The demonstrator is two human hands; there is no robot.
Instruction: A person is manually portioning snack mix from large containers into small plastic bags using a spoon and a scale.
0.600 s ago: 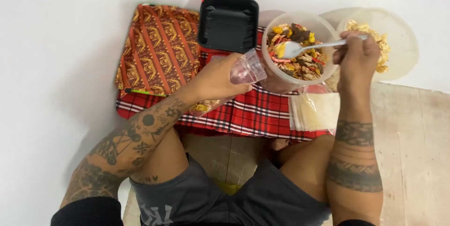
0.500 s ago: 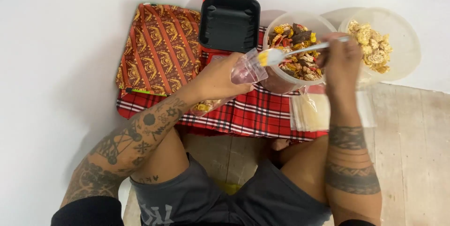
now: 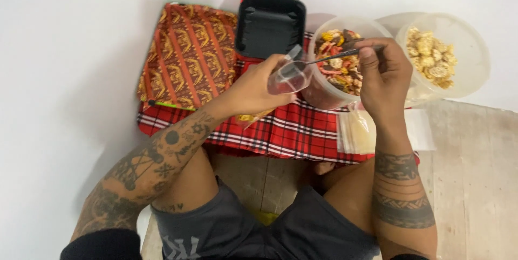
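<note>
My left hand [image 3: 253, 90] grips a small clear plastic bag [image 3: 288, 76], its open mouth turned toward the clear tub of mixed snacks [image 3: 345, 25]. Some yellow snack shows in the bag's lower end under the hand. A metal spoon [image 3: 324, 58] is in my right hand [image 3: 384, 74], and its bowl is inside the bag's mouth. The right hand hovers over the tub's near rim. Both hands are above a red plaid cloth [image 3: 291, 130].
A second clear tub with pale snacks [image 3: 456, 36] stands to the right of the first. A black plastic tray [image 3: 270, 25] and an orange patterned cloth [image 3: 186, 55] lie at the back left. A stack of clear bags [image 3: 356, 133] rests on the plaid cloth. My bent legs fill the foreground.
My right hand carried the loaded spoon leftward from the snack tub to the bag, and the spoon's bowl is now in the bag's mouth. The left hand stayed put.
</note>
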